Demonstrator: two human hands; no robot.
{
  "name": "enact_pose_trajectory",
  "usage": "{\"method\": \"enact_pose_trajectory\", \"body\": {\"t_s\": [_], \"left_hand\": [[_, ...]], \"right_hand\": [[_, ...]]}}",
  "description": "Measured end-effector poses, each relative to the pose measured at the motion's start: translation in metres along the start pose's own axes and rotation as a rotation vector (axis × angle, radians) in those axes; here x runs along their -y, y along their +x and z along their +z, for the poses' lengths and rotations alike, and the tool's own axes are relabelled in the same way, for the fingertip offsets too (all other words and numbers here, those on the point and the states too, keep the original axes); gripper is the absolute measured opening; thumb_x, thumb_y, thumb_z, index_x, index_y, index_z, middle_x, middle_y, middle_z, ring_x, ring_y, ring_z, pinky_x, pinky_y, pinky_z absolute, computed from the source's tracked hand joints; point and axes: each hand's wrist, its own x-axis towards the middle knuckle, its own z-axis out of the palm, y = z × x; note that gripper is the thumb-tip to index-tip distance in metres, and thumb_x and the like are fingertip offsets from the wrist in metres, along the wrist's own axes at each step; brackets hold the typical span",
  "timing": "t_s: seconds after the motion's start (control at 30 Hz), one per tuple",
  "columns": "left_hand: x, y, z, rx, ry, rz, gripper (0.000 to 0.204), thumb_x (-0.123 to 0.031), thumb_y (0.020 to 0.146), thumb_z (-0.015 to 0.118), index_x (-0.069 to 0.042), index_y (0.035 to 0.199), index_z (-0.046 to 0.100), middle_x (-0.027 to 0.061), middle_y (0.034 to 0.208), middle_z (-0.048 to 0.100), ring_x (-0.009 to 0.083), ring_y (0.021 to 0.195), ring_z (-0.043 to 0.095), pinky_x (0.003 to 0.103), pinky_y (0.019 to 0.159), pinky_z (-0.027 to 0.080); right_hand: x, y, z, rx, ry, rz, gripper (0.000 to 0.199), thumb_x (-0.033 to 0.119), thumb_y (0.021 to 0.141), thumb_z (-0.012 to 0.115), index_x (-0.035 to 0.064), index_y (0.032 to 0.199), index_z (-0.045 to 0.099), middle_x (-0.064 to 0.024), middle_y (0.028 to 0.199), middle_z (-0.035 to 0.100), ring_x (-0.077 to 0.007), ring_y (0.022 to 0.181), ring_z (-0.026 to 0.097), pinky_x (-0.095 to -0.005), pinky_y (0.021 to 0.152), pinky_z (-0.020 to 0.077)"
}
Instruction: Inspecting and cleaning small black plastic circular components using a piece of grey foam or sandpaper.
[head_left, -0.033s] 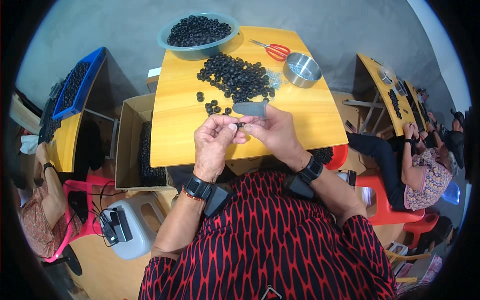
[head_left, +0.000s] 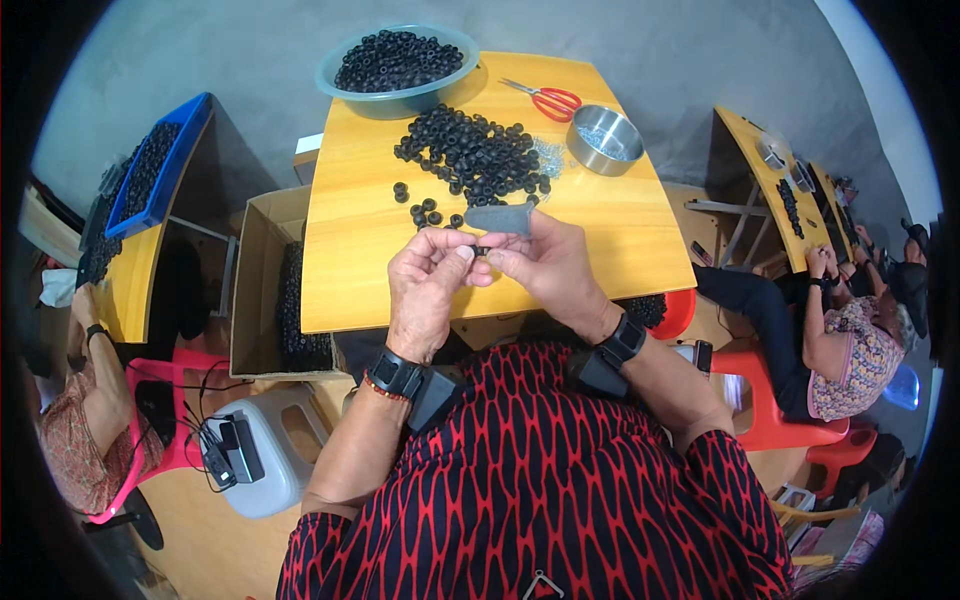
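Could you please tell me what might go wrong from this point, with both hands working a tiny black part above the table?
The small black ring pinched between the left hand and right hand could slip and drop. The loose pile of black rings lies unconfined, so a nudge might roll some off the yellow table. The red-handled scissors lie beside the metal bowl, a hazard when reaching.

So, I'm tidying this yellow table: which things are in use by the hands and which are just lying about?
In use:
left hand
right hand
small black ring pinched between both
grey piece in the right hand
ring pile

Lying about:
scissors
metal bowl
green bowl of rings
cardboard box
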Motion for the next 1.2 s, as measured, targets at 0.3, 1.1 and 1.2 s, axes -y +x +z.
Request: {"method": "enact_pose_trajectory", "body": {"t_s": [0.3,1.1,1.2], "left_hand": [[0.003,-0.002,-0.004,0.012,-0.106,0.002,0.008,-0.001,0.096,0.058,0.001,0.103,0.059,0.0200,0.103,0.069,0.0170,0.077,0.069,0.029,0.071,0.060],[0.006,0.000,0.002,0.005,0.149,-0.080,0.004,-0.001,0.092,0.062,0.001,0.096,0.062,0.0061,0.083,0.066,0.0126,0.071,0.068,0.026,0.064,0.059],[0.005,-0.002,0.005,0.034,0.178,-0.105,0.004,-0.001,0.092,0.062,0.001,0.096,0.062,0.0067,0.084,0.066,0.0135,0.071,0.068,0.027,0.065,0.060]], "right_hand": [[-0.002,-0.002,0.005,0.058,0.006,0.076,0.037,-0.007,0.089,0.062,-0.0024,0.126,0.059,-0.0059,0.108,0.066,-0.0097,0.095,0.064,-0.0242,0.083,0.0546],[0.007,-0.001,-0.010,-0.035,-0.121,0.188,0.035,-0.007,0.084,0.063,0.0011,0.118,0.067,0.0019,0.091,0.061,-0.0048,0.080,0.053,-0.0195,0.075,0.0456],[0.001,0.001,-0.011,-0.064,0.093,0.168,0.029,-0.005,0.086,0.065,-0.0009,0.115,0.067,-0.0016,0.099,0.066,-0.0058,0.086,0.057,-0.0206,0.080,0.0469]]}}
